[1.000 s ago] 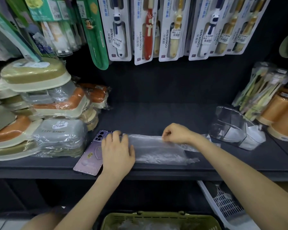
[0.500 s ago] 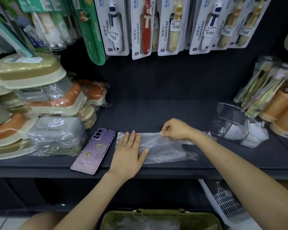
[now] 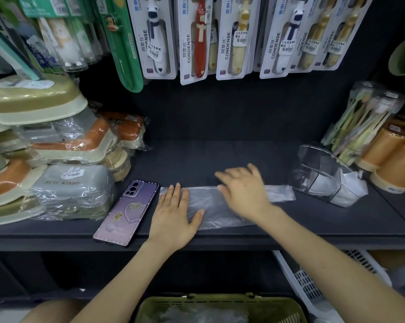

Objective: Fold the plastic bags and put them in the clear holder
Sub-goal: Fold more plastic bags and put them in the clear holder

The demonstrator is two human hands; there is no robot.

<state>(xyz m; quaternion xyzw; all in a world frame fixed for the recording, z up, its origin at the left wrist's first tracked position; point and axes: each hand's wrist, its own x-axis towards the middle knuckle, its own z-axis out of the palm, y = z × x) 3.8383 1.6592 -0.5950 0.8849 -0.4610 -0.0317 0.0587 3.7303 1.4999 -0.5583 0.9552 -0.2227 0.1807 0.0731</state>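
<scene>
Hands (image 3: 173, 215) (image 3: 243, 190) lie flat on plastic bag (image 3: 211, 206) beside phone (image 3: 127, 213).

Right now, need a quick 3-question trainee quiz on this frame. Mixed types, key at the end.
1. True or false: the left hand lies flat, fingers straight, on the plastic bag.
2. What lies on the shelf just left of the plastic bag? A) purple phone B) scissors C) a mug
3. Fill in: the clear holder stands to the ___ of the bag.

Key: 1 true; 2 A; 3 right.
</scene>
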